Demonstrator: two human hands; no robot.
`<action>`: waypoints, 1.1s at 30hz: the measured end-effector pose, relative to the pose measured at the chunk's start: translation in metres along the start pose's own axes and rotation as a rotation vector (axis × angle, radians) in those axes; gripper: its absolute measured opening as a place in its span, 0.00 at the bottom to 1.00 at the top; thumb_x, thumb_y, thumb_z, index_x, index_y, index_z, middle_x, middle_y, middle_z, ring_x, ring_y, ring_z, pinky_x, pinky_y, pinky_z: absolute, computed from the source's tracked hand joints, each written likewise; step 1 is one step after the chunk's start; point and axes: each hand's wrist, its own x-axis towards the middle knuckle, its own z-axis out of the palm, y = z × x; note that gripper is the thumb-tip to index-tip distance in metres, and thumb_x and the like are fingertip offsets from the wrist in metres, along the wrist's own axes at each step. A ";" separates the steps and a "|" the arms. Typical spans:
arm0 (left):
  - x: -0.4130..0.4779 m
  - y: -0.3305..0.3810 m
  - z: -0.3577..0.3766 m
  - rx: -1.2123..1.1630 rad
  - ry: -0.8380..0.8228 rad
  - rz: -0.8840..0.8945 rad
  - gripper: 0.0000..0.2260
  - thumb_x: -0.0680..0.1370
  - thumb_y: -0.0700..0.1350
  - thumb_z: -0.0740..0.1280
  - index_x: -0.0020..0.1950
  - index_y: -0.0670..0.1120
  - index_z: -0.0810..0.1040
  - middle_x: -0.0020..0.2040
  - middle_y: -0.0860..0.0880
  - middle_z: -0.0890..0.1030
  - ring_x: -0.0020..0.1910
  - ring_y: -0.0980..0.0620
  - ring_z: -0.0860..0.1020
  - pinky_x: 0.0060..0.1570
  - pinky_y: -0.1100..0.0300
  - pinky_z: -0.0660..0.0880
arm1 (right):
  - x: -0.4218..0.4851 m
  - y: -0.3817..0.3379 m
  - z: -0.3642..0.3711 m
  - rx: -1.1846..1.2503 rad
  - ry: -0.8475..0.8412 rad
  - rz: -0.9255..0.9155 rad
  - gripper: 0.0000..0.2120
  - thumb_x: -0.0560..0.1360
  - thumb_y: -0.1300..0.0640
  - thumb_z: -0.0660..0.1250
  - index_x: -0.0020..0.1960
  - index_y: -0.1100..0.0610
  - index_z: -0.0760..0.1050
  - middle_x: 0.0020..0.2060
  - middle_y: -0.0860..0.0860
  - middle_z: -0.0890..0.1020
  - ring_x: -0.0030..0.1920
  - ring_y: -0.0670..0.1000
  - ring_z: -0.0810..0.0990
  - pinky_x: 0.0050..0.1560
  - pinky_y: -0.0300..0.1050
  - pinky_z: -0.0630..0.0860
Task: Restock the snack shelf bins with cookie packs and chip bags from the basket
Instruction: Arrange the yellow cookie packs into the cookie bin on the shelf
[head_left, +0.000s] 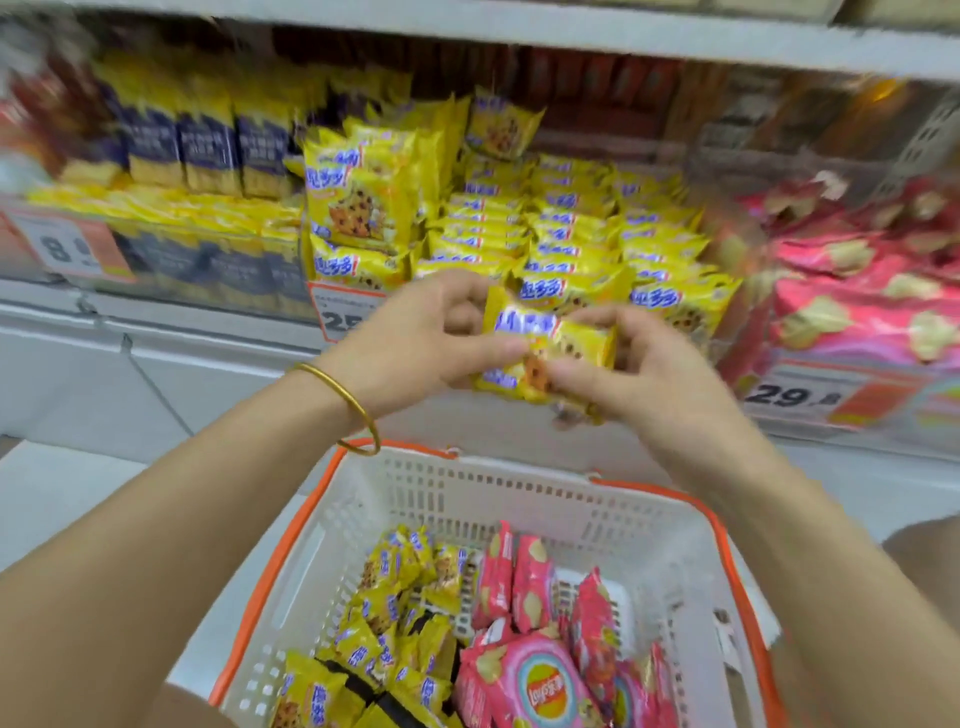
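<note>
My left hand (431, 332) and my right hand (639, 369) both grip a small stack of yellow cookie packs (545, 348), held in front of the middle shelf bin (561, 228), which is full of matching yellow cookie packs. Below my arms sits a white basket with an orange rim (649, 525). It holds more yellow cookie packs (384, 618) on its left side and pink chip bags (540, 639) on its right side. The bin at the right (857, 291) holds pink chip bags.
A bin at the left (171, 171) carries yellow-and-navy snack packs. Orange price tags (72, 249) hang on the bin fronts. An upper shelf edge (519, 31) runs across the top. White shelf base and pale floor surround the basket.
</note>
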 end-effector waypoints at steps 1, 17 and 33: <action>0.005 0.007 0.000 0.001 0.116 0.060 0.11 0.74 0.42 0.69 0.55 0.47 0.73 0.35 0.53 0.78 0.34 0.57 0.75 0.32 0.65 0.72 | 0.008 -0.013 -0.004 -0.018 0.054 -0.035 0.19 0.62 0.55 0.74 0.51 0.53 0.73 0.36 0.49 0.82 0.34 0.47 0.82 0.32 0.45 0.80; 0.064 -0.027 -0.044 1.181 0.591 0.412 0.17 0.76 0.51 0.55 0.56 0.45 0.78 0.72 0.40 0.66 0.73 0.39 0.60 0.71 0.41 0.52 | 0.282 -0.037 0.002 -0.676 0.399 -0.220 0.20 0.72 0.55 0.72 0.62 0.57 0.72 0.60 0.51 0.76 0.59 0.48 0.74 0.47 0.31 0.65; 0.070 -0.032 -0.044 1.196 0.620 0.448 0.15 0.76 0.49 0.58 0.55 0.45 0.78 0.72 0.41 0.67 0.72 0.40 0.62 0.71 0.41 0.53 | 0.297 -0.026 -0.004 -1.039 0.265 -0.224 0.26 0.73 0.52 0.70 0.69 0.53 0.67 0.67 0.57 0.68 0.65 0.59 0.70 0.65 0.46 0.67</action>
